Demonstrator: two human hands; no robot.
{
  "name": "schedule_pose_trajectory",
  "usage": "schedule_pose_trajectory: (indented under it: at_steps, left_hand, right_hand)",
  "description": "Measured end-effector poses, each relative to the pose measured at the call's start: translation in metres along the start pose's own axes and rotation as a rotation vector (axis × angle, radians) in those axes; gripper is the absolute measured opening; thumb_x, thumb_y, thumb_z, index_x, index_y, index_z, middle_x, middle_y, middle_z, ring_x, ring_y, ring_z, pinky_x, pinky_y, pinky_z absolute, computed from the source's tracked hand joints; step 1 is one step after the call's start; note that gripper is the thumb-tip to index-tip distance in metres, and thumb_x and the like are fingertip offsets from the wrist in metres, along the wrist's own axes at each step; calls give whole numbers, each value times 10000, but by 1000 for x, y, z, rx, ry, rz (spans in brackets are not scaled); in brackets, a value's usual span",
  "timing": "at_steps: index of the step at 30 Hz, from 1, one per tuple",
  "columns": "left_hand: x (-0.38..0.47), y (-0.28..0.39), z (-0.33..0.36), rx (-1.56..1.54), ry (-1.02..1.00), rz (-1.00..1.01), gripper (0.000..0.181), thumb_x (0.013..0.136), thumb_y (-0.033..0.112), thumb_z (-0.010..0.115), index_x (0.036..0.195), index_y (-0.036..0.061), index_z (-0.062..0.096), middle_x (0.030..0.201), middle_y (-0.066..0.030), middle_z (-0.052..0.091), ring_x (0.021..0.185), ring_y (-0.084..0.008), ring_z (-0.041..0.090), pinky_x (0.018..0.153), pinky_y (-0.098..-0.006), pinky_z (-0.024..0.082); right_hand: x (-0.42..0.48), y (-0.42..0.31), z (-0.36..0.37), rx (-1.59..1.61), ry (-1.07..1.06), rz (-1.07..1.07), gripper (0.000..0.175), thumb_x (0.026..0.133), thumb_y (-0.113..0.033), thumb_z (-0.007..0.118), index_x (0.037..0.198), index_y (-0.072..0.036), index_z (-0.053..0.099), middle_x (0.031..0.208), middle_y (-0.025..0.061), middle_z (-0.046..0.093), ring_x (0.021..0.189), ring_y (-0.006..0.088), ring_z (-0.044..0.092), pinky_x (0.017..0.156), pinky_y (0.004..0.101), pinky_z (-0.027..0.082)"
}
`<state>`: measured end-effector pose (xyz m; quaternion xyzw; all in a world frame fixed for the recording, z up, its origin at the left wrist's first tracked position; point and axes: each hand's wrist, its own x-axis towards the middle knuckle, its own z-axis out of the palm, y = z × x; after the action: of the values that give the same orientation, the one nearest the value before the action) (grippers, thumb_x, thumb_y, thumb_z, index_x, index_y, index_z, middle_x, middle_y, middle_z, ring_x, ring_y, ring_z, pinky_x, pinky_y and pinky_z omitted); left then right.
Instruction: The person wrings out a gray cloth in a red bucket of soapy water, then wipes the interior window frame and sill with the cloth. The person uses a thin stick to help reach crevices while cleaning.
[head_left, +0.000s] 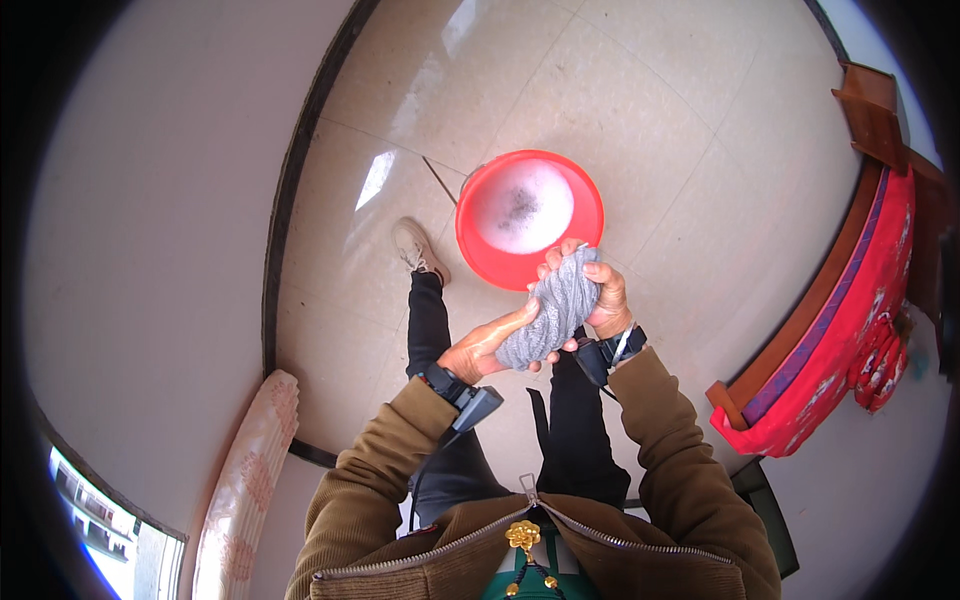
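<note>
A grey cloth (551, 311), twisted into a thick roll, is between my two hands over the near rim of a red plastic bucket. My left hand (491, 345) grips its lower left end, thumb on top. Around its upper right end my right hand (606, 289) is closed, with some fingertips showing past the far side. The red bucket (502, 271) stands on the floor and holds white suds (536, 210) with a dark patch in the middle. Both wrists wear black straps with devices.
My shoe (414, 244) stands on the tiled floor left of the bucket. A thin dark stick (439, 180) shows beside the bucket. At right is a wooden bed frame (817, 296) with red bedding (847, 360). A patterned curtain (251, 480) hangs at lower left, by a white wall.
</note>
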<state>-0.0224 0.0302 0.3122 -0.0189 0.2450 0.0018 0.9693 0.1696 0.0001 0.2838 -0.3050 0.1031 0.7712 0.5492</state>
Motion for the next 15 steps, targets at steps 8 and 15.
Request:
schedule_pose_trajectory:
  at_steps: [8,15]
  left_hand:
    - [-5,21,23,348,114,-146,575,765,296,832,1187,41,535,987,-57,611,798,-98,578,581,-228,440]
    - [35,-8,9,589,425,-51,441,734,245,797,1064,32,596,828,-10,612,696,-124,579,574,-293,477]
  right_hand:
    - [-8,-12,15,-133,92,66,220,872,-286,625,942,-93,545,875,47,526,902,208,544,844,415,502]
    - [7,-8,5,-606,440,78,211,894,-231,664,910,-24,627,780,60,610,680,153,603,654,303,509]
